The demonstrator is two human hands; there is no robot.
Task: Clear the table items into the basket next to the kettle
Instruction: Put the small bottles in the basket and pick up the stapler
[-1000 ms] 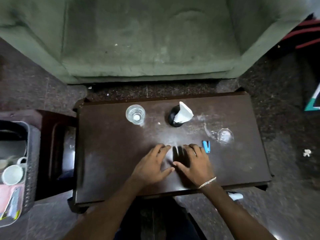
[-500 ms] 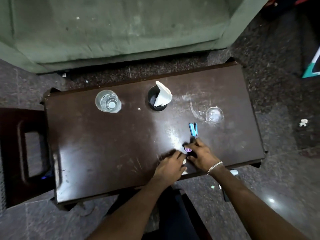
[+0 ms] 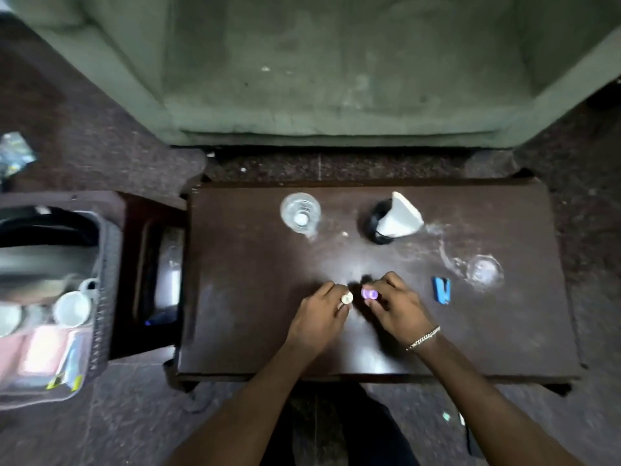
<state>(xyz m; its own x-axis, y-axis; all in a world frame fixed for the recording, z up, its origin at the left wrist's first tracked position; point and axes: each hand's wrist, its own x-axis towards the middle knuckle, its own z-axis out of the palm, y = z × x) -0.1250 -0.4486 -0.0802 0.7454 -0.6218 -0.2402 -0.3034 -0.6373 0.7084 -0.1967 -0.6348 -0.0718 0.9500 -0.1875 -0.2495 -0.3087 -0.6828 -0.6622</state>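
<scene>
On the dark wooden table (image 3: 255,317) my left hand (image 3: 321,319) pinches a small white round piece (image 3: 346,298). My right hand (image 3: 395,306) pinches a small purple round piece (image 3: 369,293) just beside it. A clear glass (image 3: 300,213) stands at the back left. A black cup holding white paper (image 3: 393,219) stands at the back middle. A blue stapler (image 3: 442,289) lies to the right of my right hand, with a clear round lid (image 3: 484,270) beyond it. The dark basket (image 3: 104,297) sits at the far left, holding white cups (image 3: 72,308).
A green sofa (image 3: 336,79) fills the far side behind the table. A dark wooden stool (image 3: 148,210) stands between the table and the basket. A pink item and a packet lie in the basket's near end. The floor is dark speckled stone.
The view swung back left, so the basket is in view again. Both hands, flat on the table a second ago, now each pinch a small round piece near the middle.
</scene>
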